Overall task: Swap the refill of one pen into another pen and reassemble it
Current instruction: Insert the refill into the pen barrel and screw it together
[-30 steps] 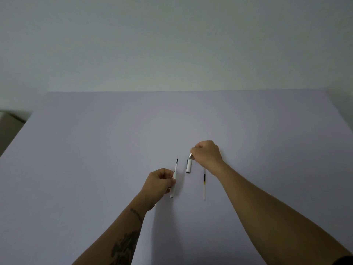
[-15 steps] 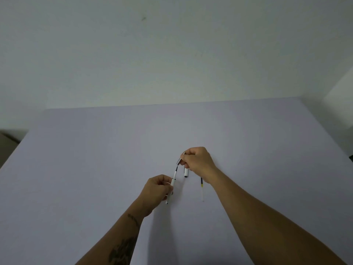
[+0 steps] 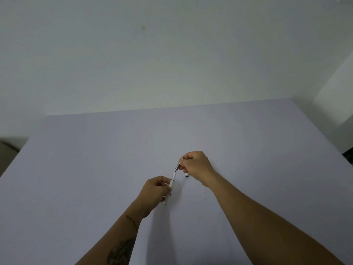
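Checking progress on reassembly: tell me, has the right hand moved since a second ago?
Yes. The right hand carried the metal tip leftward from beside the cap to the pen barrel.

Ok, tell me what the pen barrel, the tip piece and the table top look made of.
Pen barrel: likely plastic, smooth opaque white.
Tip piece in the right hand: looks metallic, grey with a sheen; could be coated plastic.
Table top: matte, pale lilac, no glare; paper or laminate, unclear.
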